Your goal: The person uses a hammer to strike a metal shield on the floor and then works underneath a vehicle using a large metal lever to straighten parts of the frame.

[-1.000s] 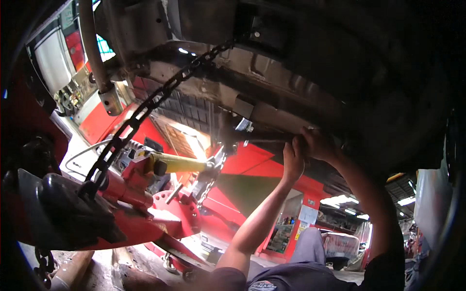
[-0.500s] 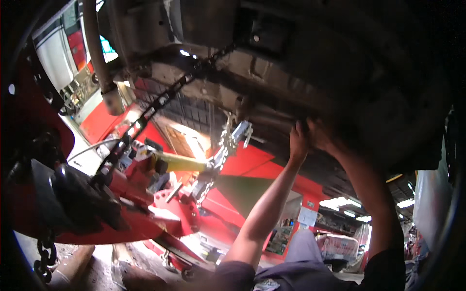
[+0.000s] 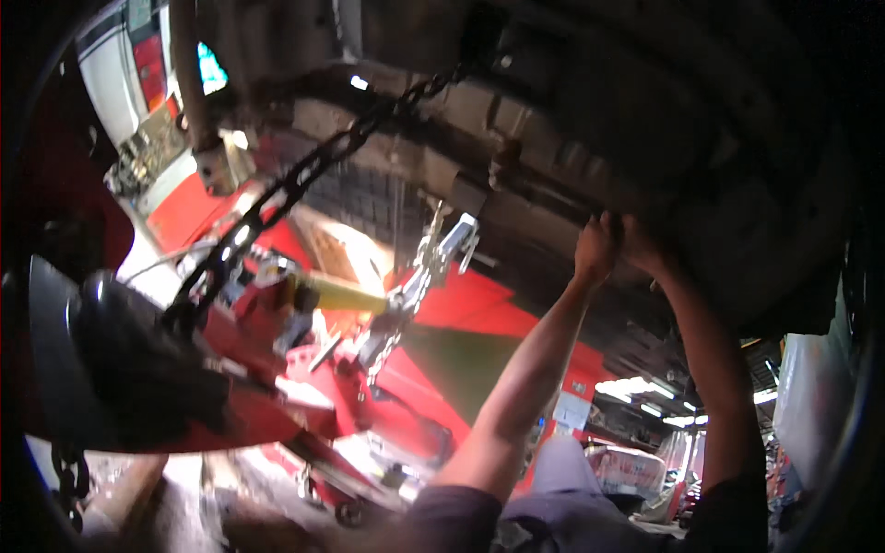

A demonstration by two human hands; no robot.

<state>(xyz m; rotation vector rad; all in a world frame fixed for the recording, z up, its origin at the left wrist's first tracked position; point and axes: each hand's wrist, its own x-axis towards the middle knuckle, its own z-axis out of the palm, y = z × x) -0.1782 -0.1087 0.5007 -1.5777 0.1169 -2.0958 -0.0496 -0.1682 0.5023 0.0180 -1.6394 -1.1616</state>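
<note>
Both my arms reach up to the dark underside of a vehicle (image 3: 636, 147). My left hand (image 3: 597, 249) has its fingers curled at the end of a dark metal rod (image 3: 548, 192), which runs from a knobbly joint (image 3: 504, 164) toward my hands. Close beside it, my right hand (image 3: 643, 247) is closed too, its fingers partly lost in shadow. What lies inside the fingers of either hand is too dark to make out.
A taut dark chain (image 3: 313, 168) slants from the underside to a red frame (image 3: 175, 433) at left. A shiny chain with a clamp (image 3: 454, 238) hangs mid-view, near a yellow cylinder (image 3: 341, 293). A metal post (image 3: 189, 83) stands upper left.
The whole view has shifted a little. My hands appear slightly farther right, still together at the underside, with fingers closed as before.
</note>
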